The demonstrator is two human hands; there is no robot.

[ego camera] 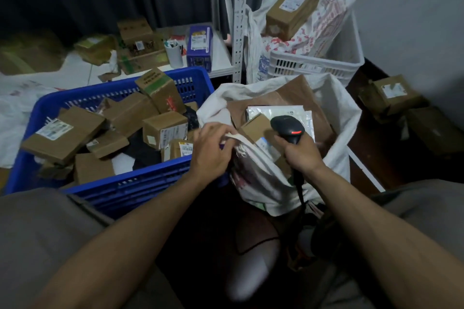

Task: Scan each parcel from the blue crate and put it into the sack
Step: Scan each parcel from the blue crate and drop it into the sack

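My right hand [300, 152] is wrapped round the grip of the black handheld barcode scanner [287, 128], holding it upright over the mouth of the white woven sack [336, 113]. The scanner's long axis runs from near me up and away. The head is at the top, tipped toward the far left, with a red light lit on its back and the black cable dropping toward my lap. My left hand [213, 148] pinches the sack's bunched near rim, thumb and fingers curled on the fabric, right where it touches the corner of the blue slotted plastic crate [140, 183].

The sack's mouth gapes wide on the far and right sides. The near-left edge is crumpled and folded in, so that's the tight side. Inside there's a small cardboard box [256, 128] just under the scanner head and a silvery-white plastic mailer [276, 110] lying flat behind it. A big brown paper parcel [296, 93] leans against the sack's far wall.

The crate sits to my left, piled with cardboard parcels at all angles. A flat cardboard parcel [62, 137] lies label up at the left, long axis from near-left to far-right, its near-left corner over the crate's left rim. A taller box with green tape [160, 90] stands tilted by the far wall. Some dark and white soft packets sit in between.

Behind the sack, a white plastic crate [313, 63] holds a printed white bag with a long cardboard box [295, 6] propped on it, tilted. A white slotted metal post [239, 20] stands just left of that.
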